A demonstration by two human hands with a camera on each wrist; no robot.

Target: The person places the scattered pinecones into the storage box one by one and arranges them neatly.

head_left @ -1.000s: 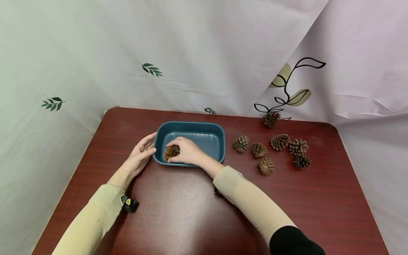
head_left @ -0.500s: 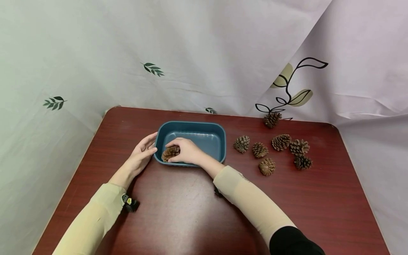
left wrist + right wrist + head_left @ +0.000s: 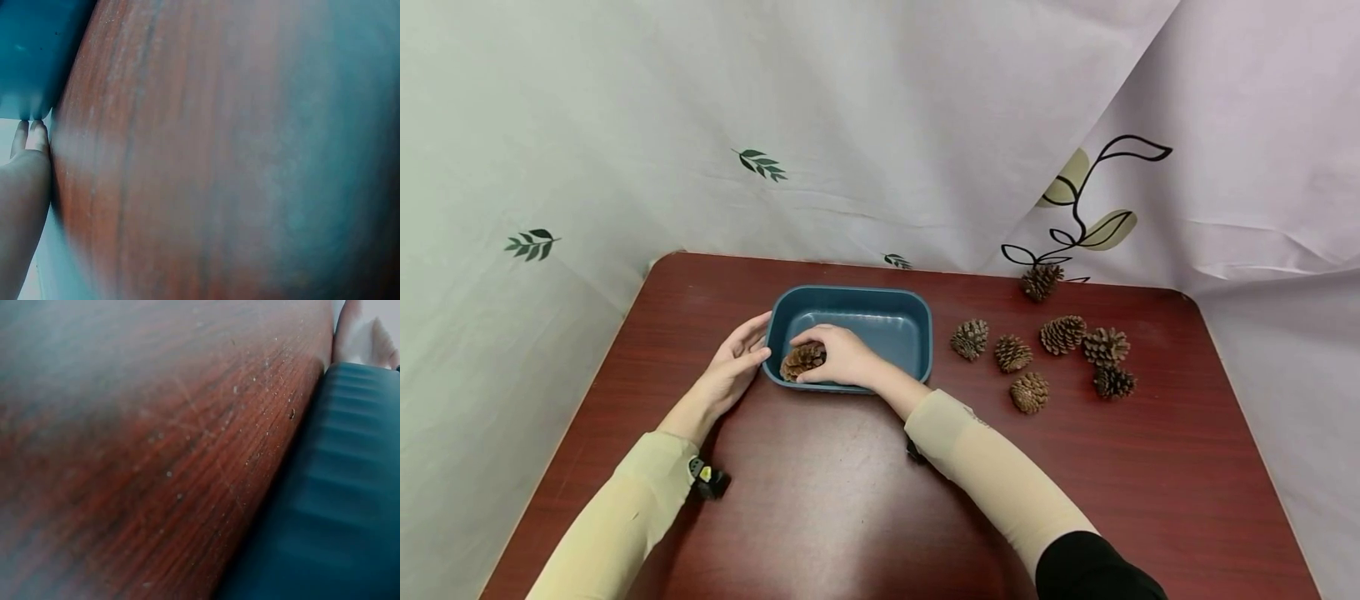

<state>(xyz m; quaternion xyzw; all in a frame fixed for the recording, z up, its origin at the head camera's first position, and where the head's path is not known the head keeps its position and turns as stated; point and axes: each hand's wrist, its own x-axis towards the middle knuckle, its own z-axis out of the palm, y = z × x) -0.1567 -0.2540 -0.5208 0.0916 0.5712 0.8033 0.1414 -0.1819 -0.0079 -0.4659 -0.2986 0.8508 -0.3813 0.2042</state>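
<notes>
A blue rectangular box (image 3: 883,333) stands on the table in the head view. Inside its near left corner is a brown pine cone (image 3: 801,361), and my right hand (image 3: 844,354) grips it between thumb and fingers. Against the box's left wall, my left hand (image 3: 733,364) rests its fingertips and thumb, the fingers mostly extended. The left wrist view catches those fingers (image 3: 37,134) touching the box's outer wall. Only the box's ribbed outer side (image 3: 325,487) fills the right of the right wrist view; the right hand's grip is hidden there.
Several pine cones lie on the red-brown table (image 3: 1180,467) right of the box, the closest being a pine cone (image 3: 970,339). Another pine cone (image 3: 1041,282) sits at the back edge. A pale curtain (image 3: 865,125) hangs behind the table.
The pine cone in the right hand has turned slightly inside the box. Both hands stay in nearly the same places, and the head view has shifted a little.
</notes>
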